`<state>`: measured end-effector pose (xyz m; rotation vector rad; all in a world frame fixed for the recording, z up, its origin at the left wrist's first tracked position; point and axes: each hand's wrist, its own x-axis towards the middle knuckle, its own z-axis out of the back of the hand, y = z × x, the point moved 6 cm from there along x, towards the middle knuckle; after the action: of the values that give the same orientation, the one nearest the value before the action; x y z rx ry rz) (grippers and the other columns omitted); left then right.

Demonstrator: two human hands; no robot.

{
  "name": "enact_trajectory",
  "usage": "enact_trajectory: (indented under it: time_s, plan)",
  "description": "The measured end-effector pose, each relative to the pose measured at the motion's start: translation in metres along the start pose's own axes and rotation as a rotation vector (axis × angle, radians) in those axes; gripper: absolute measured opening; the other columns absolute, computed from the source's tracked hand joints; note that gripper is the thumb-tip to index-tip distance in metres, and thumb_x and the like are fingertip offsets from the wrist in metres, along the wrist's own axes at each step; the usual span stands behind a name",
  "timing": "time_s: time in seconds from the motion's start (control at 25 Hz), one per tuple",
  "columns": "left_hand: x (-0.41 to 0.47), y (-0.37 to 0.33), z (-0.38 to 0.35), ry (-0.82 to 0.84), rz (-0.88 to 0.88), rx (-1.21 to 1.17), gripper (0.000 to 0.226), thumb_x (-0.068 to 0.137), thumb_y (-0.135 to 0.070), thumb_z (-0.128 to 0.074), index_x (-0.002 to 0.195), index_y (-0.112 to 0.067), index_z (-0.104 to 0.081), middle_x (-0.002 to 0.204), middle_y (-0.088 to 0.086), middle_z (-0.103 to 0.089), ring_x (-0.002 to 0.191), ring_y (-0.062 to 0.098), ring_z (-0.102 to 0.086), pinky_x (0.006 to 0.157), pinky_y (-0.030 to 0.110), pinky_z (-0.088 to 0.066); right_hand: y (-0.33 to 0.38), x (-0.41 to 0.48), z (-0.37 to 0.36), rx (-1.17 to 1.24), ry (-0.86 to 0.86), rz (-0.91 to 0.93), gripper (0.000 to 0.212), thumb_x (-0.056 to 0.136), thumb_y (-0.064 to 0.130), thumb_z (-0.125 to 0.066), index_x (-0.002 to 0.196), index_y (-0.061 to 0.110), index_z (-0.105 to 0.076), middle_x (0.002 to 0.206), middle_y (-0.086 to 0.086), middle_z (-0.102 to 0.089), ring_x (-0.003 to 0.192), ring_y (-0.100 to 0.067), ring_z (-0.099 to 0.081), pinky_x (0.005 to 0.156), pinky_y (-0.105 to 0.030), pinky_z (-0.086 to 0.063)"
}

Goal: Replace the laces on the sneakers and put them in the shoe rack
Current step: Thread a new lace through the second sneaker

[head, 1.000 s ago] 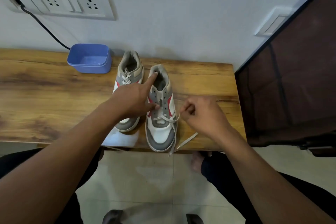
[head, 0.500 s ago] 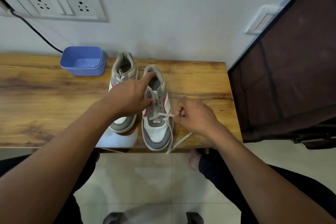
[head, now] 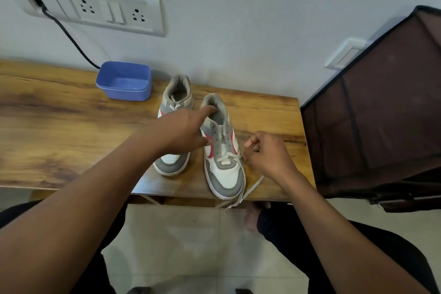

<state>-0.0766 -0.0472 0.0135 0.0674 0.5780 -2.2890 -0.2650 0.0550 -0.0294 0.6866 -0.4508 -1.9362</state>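
Two grey, white and red sneakers stand side by side on the wooden table [head: 59, 126], toes toward me. The left sneaker [head: 175, 102] is laced. The right sneaker [head: 223, 164] has a white lace [head: 251, 186] only through its lowest eyelets, and the lace's loose end hangs over the table's front edge. My left hand [head: 183, 131] grips the right sneaker's left side, index finger stretched onto its collar. My right hand [head: 267, 153] pinches the lace just to the right of that sneaker.
A blue plastic tub [head: 124, 82] sits behind the sneakers near the wall. A black cable [head: 69, 36] runs from the wall socket panel [head: 107, 11] down behind the table. A dark brown fabric shoe rack [head: 381, 114] stands right of the table. Tiled floor lies below.
My right hand has pulled the lace slightly outward to the right. My left hand keeps its hold on the right sneaker. The camera view has shifted a little.
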Motion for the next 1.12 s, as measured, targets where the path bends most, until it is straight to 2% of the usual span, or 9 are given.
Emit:
enact_trajectory:
  time_s: [0.12, 0.28, 0.44, 0.56, 0.64, 0.68, 0.8, 0.96, 1.12]
  plan:
    - [-0.007, 0.002, 0.009, -0.04, -0.013, -0.017, 0.069, 0.095, -0.043, -0.066, 0.152, -0.028, -0.031, 0.091, -0.007, -0.053, 0.089, 0.016, -0.053, 0.073, 0.032, -0.04, 0.008, -0.015, -0.002, -0.054, 0.1, 0.018, 0.008, 0.087, 0.02, -0.075, 0.08, 0.02, -0.072, 0.075, 0.008, -0.07, 0.07, -0.008, -0.065, 0.062, -0.025, -0.048]
    - [-0.013, 0.004, -0.006, 0.039, 0.03, -0.037, 0.067, 0.093, -0.044, -0.068, 0.15, -0.029, -0.035, 0.092, -0.005, -0.055, 0.089, 0.017, -0.054, 0.073, 0.032, -0.042, 0.004, -0.02, -0.014, -0.173, 0.154, -0.03, 0.014, 0.081, 0.026, -0.079, 0.072, 0.021, -0.069, 0.071, 0.004, -0.07, 0.069, -0.014, -0.066, 0.064, -0.034, -0.054]
    - [-0.014, 0.003, -0.015, 0.067, 0.042, -0.052, 0.065, 0.093, -0.044, -0.069, 0.148, -0.03, -0.037, 0.087, -0.007, -0.054, 0.082, 0.014, -0.056, 0.067, 0.028, -0.042, 0.01, -0.02, -0.007, -0.163, 0.171, -0.023, 0.015, 0.079, 0.025, -0.081, 0.069, 0.02, -0.072, 0.066, 0.007, -0.069, 0.062, -0.007, -0.062, 0.057, -0.027, -0.047]
    - [-0.011, 0.007, -0.012, 0.057, 0.055, -0.043, 0.066, 0.093, -0.047, -0.068, 0.148, -0.03, -0.037, 0.091, -0.004, -0.059, 0.086, 0.017, -0.055, 0.072, 0.032, -0.045, 0.015, -0.02, -0.001, 0.042, 0.247, -0.03, 0.015, 0.079, 0.01, -0.082, 0.068, 0.018, -0.074, 0.066, 0.005, -0.075, 0.053, 0.0, -0.061, 0.053, -0.019, -0.043]
    - [-0.009, 0.01, -0.01, 0.045, 0.059, -0.042, 0.065, 0.093, -0.047, -0.068, 0.148, -0.029, -0.037, 0.096, -0.001, -0.065, 0.088, 0.017, -0.055, 0.074, 0.033, -0.046, 0.011, -0.018, -0.001, 0.213, 0.296, -0.074, 0.008, 0.082, 0.004, -0.078, 0.08, 0.012, -0.075, 0.072, -0.004, -0.078, 0.057, -0.005, -0.065, 0.062, -0.025, -0.047]
    - [-0.008, 0.011, -0.01, 0.038, 0.059, -0.037, 0.065, 0.093, -0.047, -0.068, 0.147, -0.028, -0.038, 0.099, 0.0, -0.067, 0.09, 0.018, -0.056, 0.074, 0.033, -0.046, 0.009, -0.017, -0.001, 0.266, 0.308, -0.107, 0.002, 0.085, 0.005, -0.076, 0.087, 0.007, -0.075, 0.074, -0.007, -0.079, 0.059, -0.007, -0.066, 0.065, -0.028, -0.049]
    - [-0.002, 0.013, -0.009, 0.03, 0.054, -0.021, 0.062, 0.093, -0.047, -0.068, 0.146, -0.029, -0.041, 0.099, -0.001, -0.065, 0.095, 0.02, -0.059, 0.073, 0.032, -0.044, -0.008, -0.009, -0.008, 0.304, 0.357, -0.215, 0.022, 0.092, 0.018, -0.071, 0.089, -0.004, -0.075, 0.071, -0.009, -0.076, 0.061, -0.015, -0.061, 0.071, -0.034, -0.048]
    - [0.006, 0.005, 0.001, -0.039, -0.021, -0.11, 0.045, 0.093, -0.045, -0.068, 0.134, -0.029, -0.056, 0.085, -0.012, -0.065, 0.084, 0.009, -0.06, 0.068, 0.028, -0.042, -0.006, -0.004, -0.004, 0.254, 0.455, -0.108, 0.032, 0.097, 0.026, -0.074, 0.083, -0.001, -0.079, 0.062, -0.002, -0.069, 0.068, -0.025, -0.051, 0.071, -0.038, -0.042]
    - [0.009, -0.018, 0.004, 0.011, -0.112, -0.343, 0.024, 0.096, -0.034, -0.068, 0.118, -0.026, -0.069, 0.08, -0.016, -0.069, 0.068, -0.012, -0.061, 0.07, 0.02, -0.047, 0.011, -0.007, -0.002, 0.322, 0.508, -0.007, 0.038, 0.099, 0.033, -0.071, 0.081, -0.001, -0.076, 0.077, -0.017, -0.076, 0.069, -0.028, -0.044, 0.071, -0.041, -0.041]
